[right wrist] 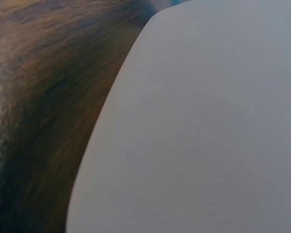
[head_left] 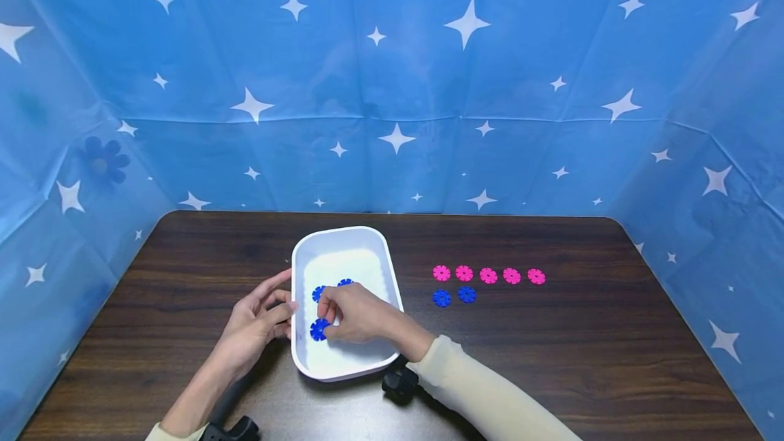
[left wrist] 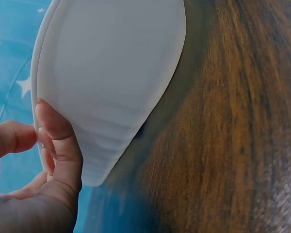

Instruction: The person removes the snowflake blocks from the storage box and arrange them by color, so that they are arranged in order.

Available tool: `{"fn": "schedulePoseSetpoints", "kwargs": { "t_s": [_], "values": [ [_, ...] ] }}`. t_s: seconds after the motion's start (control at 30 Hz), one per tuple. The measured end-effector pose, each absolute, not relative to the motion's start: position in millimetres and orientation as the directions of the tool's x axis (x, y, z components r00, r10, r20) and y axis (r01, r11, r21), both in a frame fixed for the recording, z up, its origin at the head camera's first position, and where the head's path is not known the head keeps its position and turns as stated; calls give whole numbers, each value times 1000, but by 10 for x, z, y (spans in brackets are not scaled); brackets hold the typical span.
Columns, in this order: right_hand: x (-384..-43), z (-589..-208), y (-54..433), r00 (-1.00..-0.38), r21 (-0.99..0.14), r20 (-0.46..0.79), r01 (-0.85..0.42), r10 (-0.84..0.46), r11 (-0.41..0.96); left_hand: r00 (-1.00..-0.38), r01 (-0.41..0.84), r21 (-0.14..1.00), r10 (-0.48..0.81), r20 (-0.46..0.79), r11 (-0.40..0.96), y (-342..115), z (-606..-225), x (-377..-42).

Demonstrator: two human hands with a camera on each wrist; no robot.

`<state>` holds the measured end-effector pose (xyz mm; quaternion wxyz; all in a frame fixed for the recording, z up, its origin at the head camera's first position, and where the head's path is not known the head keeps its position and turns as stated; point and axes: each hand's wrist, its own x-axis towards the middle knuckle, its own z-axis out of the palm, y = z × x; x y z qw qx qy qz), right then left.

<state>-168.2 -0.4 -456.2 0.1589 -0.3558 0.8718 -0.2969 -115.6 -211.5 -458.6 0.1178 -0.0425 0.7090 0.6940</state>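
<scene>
A white plastic tray (head_left: 367,250) sits on the table. My left hand (head_left: 254,325) holds its left side, the thumb and fingers at the rim; the left wrist view shows the fingers (left wrist: 63,150) against the outer wall. My right hand (head_left: 361,315) reaches over the tray and pinches a blue notched disc (head_left: 319,329) at its right edge. Behind those fingertips lie another blue notched disc (head_left: 318,293) and a further one (head_left: 346,282), partly covered by the hand. The right wrist view is filled mostly by the tray's outer wall (right wrist: 194,126).
Right of the tray, several pink notched discs (head_left: 488,275) lie in a row on the dark wooden table (head_left: 582,346). Below that row are two blue notched discs (head_left: 442,298), side by side. A blue star-patterned cloth (head_left: 422,87) hangs behind and at both sides.
</scene>
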Motion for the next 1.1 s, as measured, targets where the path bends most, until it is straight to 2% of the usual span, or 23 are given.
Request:
{"fn": "schedulePoseSetpoints", "kwargs": {
  "t_s": [0.33,0.77,1.1],
  "values": [
    [-1684,-4565,10,-697,-699,-58,-483,-715,527,-971,-209,978,112,-210,22,-2120,-4588,-1154],
    [-1669,-4443,69,-688,-680,56,-558,-724,477,-968,-224,974,107,-226,27,-2118,-4567,-1154],
    [-1617,-4328,199,-685,-719,103,-552,-721,422,-972,-210,977,102,-213,35,-2097,-4589,-1159]
  ]
}}
